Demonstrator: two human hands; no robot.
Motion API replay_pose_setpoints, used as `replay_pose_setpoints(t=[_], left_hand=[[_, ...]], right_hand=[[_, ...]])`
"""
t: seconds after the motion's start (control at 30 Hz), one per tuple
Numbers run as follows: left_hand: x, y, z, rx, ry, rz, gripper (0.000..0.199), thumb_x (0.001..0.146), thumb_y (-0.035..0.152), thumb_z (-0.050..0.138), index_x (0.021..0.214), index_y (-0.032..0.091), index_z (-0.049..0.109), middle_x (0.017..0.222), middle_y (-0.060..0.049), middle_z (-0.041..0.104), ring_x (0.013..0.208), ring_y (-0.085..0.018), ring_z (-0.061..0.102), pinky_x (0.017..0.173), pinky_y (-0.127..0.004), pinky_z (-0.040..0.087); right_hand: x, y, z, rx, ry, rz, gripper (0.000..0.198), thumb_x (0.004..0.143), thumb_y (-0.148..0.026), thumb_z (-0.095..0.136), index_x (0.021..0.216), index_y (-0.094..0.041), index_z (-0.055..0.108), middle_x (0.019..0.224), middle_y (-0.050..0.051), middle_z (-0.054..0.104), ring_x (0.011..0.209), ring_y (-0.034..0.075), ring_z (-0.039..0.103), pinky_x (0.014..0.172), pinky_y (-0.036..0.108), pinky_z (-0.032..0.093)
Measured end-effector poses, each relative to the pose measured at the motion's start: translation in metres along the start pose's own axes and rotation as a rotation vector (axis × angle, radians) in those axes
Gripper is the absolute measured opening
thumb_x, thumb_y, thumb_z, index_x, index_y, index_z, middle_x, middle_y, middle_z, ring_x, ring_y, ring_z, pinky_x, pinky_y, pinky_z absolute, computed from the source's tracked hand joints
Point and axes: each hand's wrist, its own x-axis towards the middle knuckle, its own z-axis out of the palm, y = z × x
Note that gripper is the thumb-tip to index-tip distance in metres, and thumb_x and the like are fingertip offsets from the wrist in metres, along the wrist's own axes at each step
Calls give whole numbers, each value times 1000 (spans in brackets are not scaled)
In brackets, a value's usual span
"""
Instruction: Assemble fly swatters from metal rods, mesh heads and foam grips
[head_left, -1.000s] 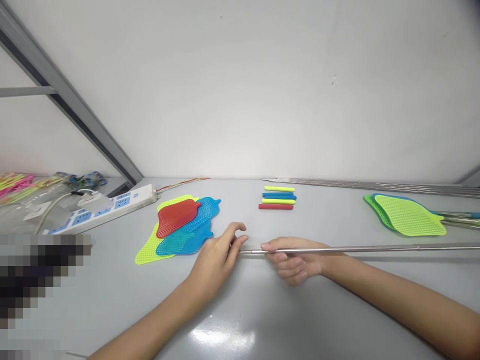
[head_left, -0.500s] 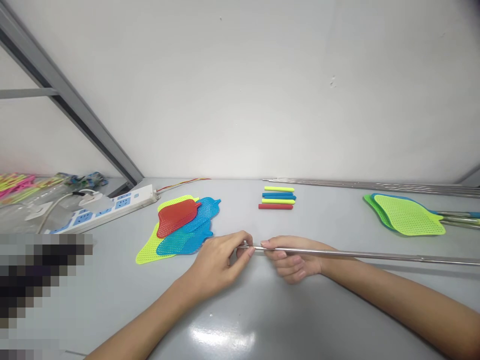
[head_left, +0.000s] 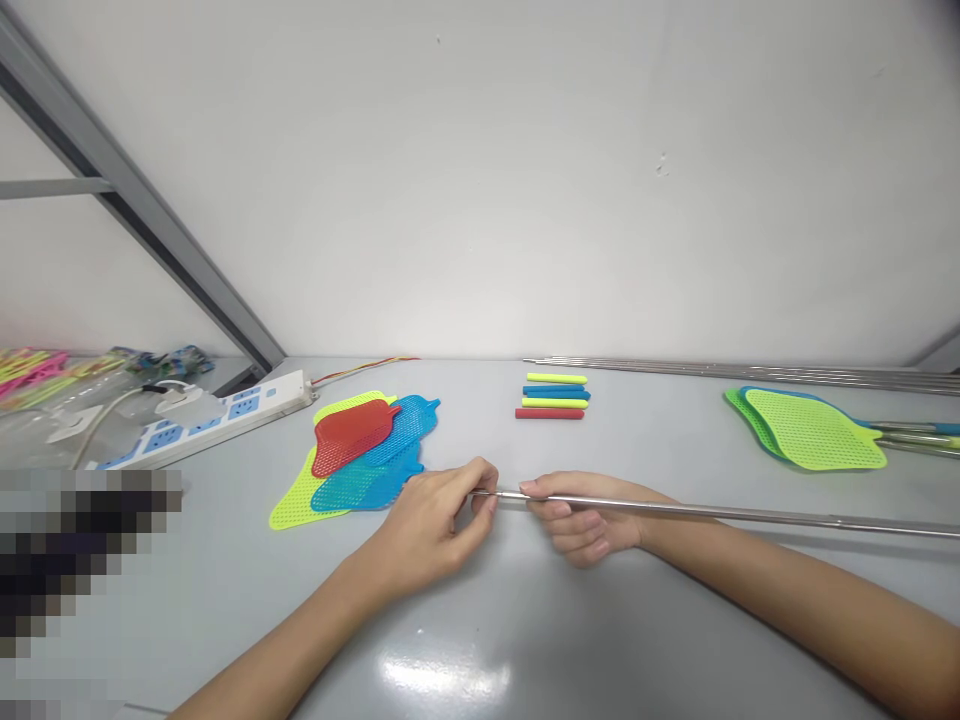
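A thin metal telescopic rod (head_left: 720, 511) lies level across both hands, running out of view on the right. My left hand (head_left: 433, 518) pinches its narrow left end between thumb and fingers. Farther along, my right hand (head_left: 581, 525) is closed around the rod, thumb on top and fingers curled beneath. A short stretch of rod shows between the hands. Just behind my left hand lie loose fly swatter heads: a red one (head_left: 352, 438), blue ones (head_left: 367, 487) and yellow ones (head_left: 292, 508), overlapping.
Several coloured plastic tubes (head_left: 551, 413) lie in a row on the grey table (head_left: 637, 640). Metal rods (head_left: 712, 370) rest along the wall. Fly swatters with rods (head_left: 817, 430) are stacked at right. A power strip (head_left: 225, 415) and bagged items (head_left: 37, 375) are at left.
My left hand has shifted slightly left along the rod, and a little more of the rod shows between the hands. My right hand stays in nearly the same place.
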Motion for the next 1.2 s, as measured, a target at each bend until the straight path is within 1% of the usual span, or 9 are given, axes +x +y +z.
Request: replay_pose_setpoints(t=[0.2,0.4,0.53,0.63,0.77,0.87,1.07,1.2], left_hand=[[1,2,-4,23,-5,-1,10,83,28,34,82,21,40,65,5,49,56,-10,43,51,-22,27],[3,1,-9,45,-31,-13,24,85,37,30,82,21,48,69,2,53,62,-12,47,54,-23,31],[5,-4,-8,167,23,-37,33,82,45,32,76,19,51,68,0,52,65,-14,46,60,-26,32],[5,-6,-7,255,65,-79,36,81,48,33,73,19,52,67,-1,52,67,-16,46,64,-29,31],[4,-4,-2,312,111,-123,37,79,50,35,68,18,50,65,-1,52,68,-18,46,64,-30,30],[2,0,3,316,117,-154,37,75,52,40,63,18,48,62,-1,52,65,-18,46,62,-30,30],[0,0,13,285,166,-232,41,69,50,47,46,18,36,47,0,46,50,-14,41,56,-29,28],[1,0,16,274,175,-266,44,71,47,46,43,17,30,41,2,41,47,-13,39,55,-28,28]], right_hand=[[0,0,-1,14,-20,5,39,87,-35,31,56,-15,44,32,-6,35,28,5,26,32,15,28],[0,1,-1,38,-30,-1,38,87,-35,29,57,-15,43,32,-7,34,28,5,24,32,16,27],[1,0,1,29,-11,-17,38,87,-35,30,57,-15,42,32,-7,33,29,5,23,32,16,26],[1,0,2,18,9,-46,37,87,-34,30,56,-15,41,32,-7,34,29,5,22,32,16,25],[0,0,2,23,15,-37,37,86,-34,31,56,-16,41,32,-7,33,28,5,22,32,16,26],[0,-1,2,21,15,-9,37,86,-35,31,56,-16,41,31,-7,32,28,5,21,33,16,26],[1,0,4,-47,57,43,35,85,-36,34,58,-16,42,31,-7,33,29,5,23,33,16,26],[2,1,4,-70,67,29,35,85,-36,34,57,-16,41,32,-7,33,29,5,24,33,16,27]])
